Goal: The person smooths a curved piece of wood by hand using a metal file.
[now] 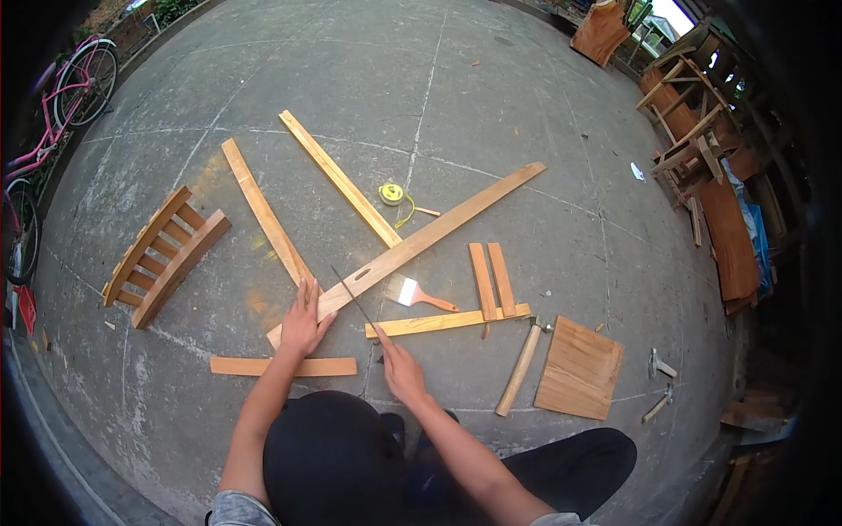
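Observation:
My left hand [302, 328] lies across the near end of a long wooden plank [438, 230], its fingers stretched out and its thumb apart. A small oval slot is cut through this plank ahead of the hand. My right hand [403, 373] is closed around the near end of a long, thin, dark file-like tool [353, 296], whose blade crosses over the plank just beside the slot. Under the plank's far side run a second board [263, 206] and a grooved yellowish strip [340, 180]. A short curved slat [329, 366] rests on the ground by my left wrist.
A paintbrush [425, 298], a tape measure [391, 194] and a yellowish rail [447, 322] with two short slats lie around the plank. Rightward are a hammer [520, 368], a square board [579, 368] and more hammers [661, 364]. A slatted frame [167, 254] stands left; a pink bicycle [66, 110] is beyond.

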{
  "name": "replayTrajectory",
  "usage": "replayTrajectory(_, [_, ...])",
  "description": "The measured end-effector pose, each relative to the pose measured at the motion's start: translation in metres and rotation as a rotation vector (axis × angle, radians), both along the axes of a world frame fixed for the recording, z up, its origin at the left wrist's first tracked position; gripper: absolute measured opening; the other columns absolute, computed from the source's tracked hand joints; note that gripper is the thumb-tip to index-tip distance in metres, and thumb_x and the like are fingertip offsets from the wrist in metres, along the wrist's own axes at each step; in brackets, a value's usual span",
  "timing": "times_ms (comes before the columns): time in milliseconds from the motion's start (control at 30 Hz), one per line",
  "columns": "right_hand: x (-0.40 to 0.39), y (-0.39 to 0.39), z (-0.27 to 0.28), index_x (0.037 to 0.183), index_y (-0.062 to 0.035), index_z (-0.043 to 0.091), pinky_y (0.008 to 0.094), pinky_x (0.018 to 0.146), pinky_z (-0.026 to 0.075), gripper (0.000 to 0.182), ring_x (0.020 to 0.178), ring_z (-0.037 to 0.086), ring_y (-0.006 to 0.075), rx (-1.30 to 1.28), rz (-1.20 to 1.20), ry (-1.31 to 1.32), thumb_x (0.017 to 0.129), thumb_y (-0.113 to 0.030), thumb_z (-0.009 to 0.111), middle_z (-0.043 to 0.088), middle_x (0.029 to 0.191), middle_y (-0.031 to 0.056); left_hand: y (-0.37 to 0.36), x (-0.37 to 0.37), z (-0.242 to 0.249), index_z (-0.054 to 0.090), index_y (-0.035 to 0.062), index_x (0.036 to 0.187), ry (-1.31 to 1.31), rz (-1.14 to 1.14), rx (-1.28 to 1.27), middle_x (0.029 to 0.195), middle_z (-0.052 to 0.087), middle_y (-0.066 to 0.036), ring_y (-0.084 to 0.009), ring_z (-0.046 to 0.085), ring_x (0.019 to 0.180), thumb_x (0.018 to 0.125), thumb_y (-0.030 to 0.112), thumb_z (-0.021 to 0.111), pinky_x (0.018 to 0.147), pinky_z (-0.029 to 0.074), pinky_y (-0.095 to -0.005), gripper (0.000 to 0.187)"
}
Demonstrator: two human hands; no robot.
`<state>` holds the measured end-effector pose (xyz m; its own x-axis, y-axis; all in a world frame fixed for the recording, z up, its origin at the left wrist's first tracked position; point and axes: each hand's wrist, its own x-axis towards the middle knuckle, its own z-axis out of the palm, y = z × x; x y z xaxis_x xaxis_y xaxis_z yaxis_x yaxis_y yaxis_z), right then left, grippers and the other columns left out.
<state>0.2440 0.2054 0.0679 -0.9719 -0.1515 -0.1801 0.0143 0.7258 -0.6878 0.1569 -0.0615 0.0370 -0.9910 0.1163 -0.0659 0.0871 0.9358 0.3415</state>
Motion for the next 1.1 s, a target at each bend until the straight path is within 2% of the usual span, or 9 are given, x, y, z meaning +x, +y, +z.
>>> replayTrajectory(167, [0.022,0.017,-0.029,0.165,-0.0333,0.040,0.0518,0.082,0.055,0.061,0.095,0.067,0.0433,-0.044,-0.019,0.037,0.108,-0.013,0.051,0.064,0.102,0.0191,-0.003,-0.001,-0.005,0.020,0.0064,0.170,0.001,-0.004,0.012,0.172,0.021,-0.029,-0.0492,0.057,0.134,0.104,0.057,0.057,0.106,0.052,-0.0514,0.091])
replayTrajectory(400, [0.008,0.002,-0.008,0.165,-0.0328,0.040,0.0532,0.082,0.056,0.060,0.094,0.068,0.0436,0.009,0.000,0.052,0.109,-0.014,0.051,0.064,0.103,0.0181,-0.001,-0.002,0.001,0.021,0.0075,0.171,-0.036,0.014,-0.001,0.174,0.021,-0.027,-0.0451,0.059,0.133,0.104,0.061,0.054,0.108,0.050,-0.0501,0.092])
replayTrajectory(500, [0.022,0.020,-0.022,0.167,-0.0329,0.034,0.0568,0.080,0.058,0.063,0.091,0.069,0.0453,0.027,0.013,0.056,0.108,-0.017,0.050,0.065,0.111,0.0175,-0.001,-0.003,-0.002,0.020,0.0077,0.171,-0.038,0.010,-0.006,0.174,0.021,-0.026,-0.0450,0.059,0.133,0.104,0.061,0.055,0.107,0.051,-0.0497,0.093])
replayTrajectory(600, [0.026,0.021,-0.019,0.165,-0.0302,0.040,0.0535,0.083,0.057,0.056,0.095,0.069,0.0456,0.026,0.000,0.008,0.111,-0.019,0.049,0.066,0.108,0.0200,-0.002,-0.002,0.005,0.019,0.0072,0.171,-0.083,0.014,-0.005,0.174,0.021,-0.025,-0.0449,0.059,0.133,0.103,0.062,0.055,0.107,0.053,-0.0494,0.094])
replayTrajectory(800, [0.005,0.001,-0.001,0.163,-0.0178,0.040,0.0535,0.097,0.055,0.051,0.116,0.067,0.0467,-0.010,-0.064,0.030,0.112,-0.023,0.048,0.066,0.135,0.0255,-0.007,-0.008,-0.004,0.018,0.0016,0.169,-0.016,0.017,-0.016,0.174,0.022,-0.024,-0.0441,0.060,0.133,0.103,0.062,0.054,0.105,0.054,-0.0495,0.097])
replayTrajectory(900, [-0.010,0.001,0.008,0.165,-0.0171,0.035,0.0554,0.096,0.055,0.054,0.119,0.066,0.0471,-0.012,-0.022,-0.027,0.113,-0.026,0.046,0.063,0.141,0.0253,-0.012,-0.015,0.006,0.018,-0.0005,0.169,-0.035,0.049,-0.018,0.174,0.023,-0.023,-0.0429,0.061,0.131,0.104,0.063,0.053,0.103,0.054,-0.0494,0.097])
replayTrajectory(1100, [-0.033,-0.010,0.019,0.164,-0.0181,0.037,0.0541,0.094,0.056,0.053,0.116,0.067,0.0460,0.001,0.023,0.008,0.112,-0.023,0.046,0.065,0.136,0.0227,-0.025,-0.035,-0.008,0.020,-0.0020,0.168,0.036,0.046,-0.119,0.174,0.023,-0.022,-0.0419,0.064,0.124,0.104,0.063,0.051,0.101,0.055,-0.0491,0.096])
